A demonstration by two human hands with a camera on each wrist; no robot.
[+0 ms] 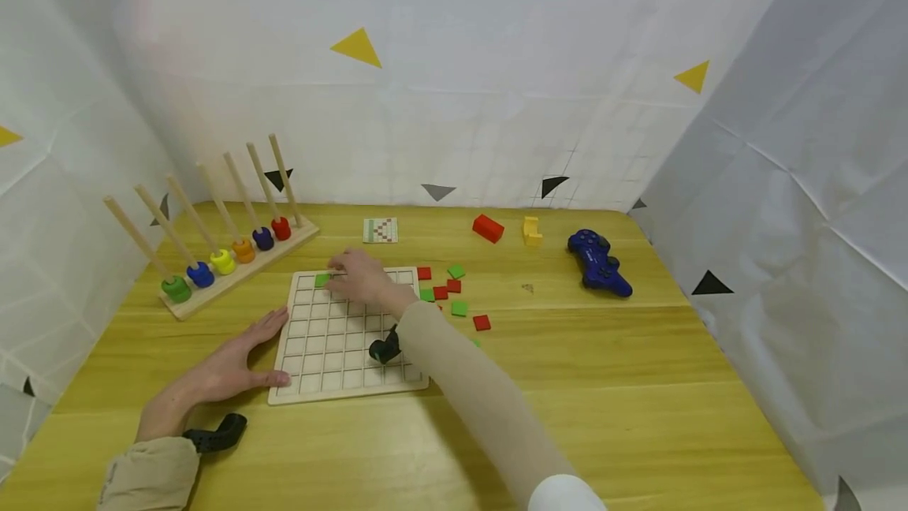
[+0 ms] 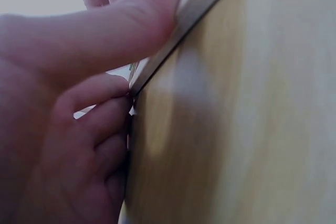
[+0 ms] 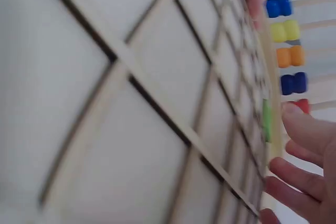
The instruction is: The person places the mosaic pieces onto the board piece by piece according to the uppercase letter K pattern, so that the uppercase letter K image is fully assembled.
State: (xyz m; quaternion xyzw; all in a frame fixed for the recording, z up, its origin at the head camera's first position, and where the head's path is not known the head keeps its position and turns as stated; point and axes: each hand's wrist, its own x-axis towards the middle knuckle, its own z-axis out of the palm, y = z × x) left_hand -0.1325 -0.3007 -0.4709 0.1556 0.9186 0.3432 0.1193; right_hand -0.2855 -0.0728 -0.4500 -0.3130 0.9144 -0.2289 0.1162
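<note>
A pale wooden grid board [image 1: 325, 344] lies on the table, with a green square tile [image 1: 322, 280] in its far left part. My left hand [image 1: 225, 369] rests along the board's left side, thumb on the near corner and fingertips farther up the edge. In the left wrist view the thumb [image 2: 121, 38] lies against the board's edge. My right hand [image 1: 363, 281] reaches over the far side of the board, just right of the green tile. Its fingers [image 3: 299, 177] are loosely bent beside the tile in the right wrist view, and nothing shows between them.
Several loose red [image 1: 482, 322] and green tiles [image 1: 459, 308] lie right of the board. A peg stand with coloured beads [image 1: 241, 274] stands at the left. Farther back are a small pattern card [image 1: 380, 230], a red block [image 1: 488, 228], a yellow piece [image 1: 532, 232] and a blue game controller [image 1: 597, 262].
</note>
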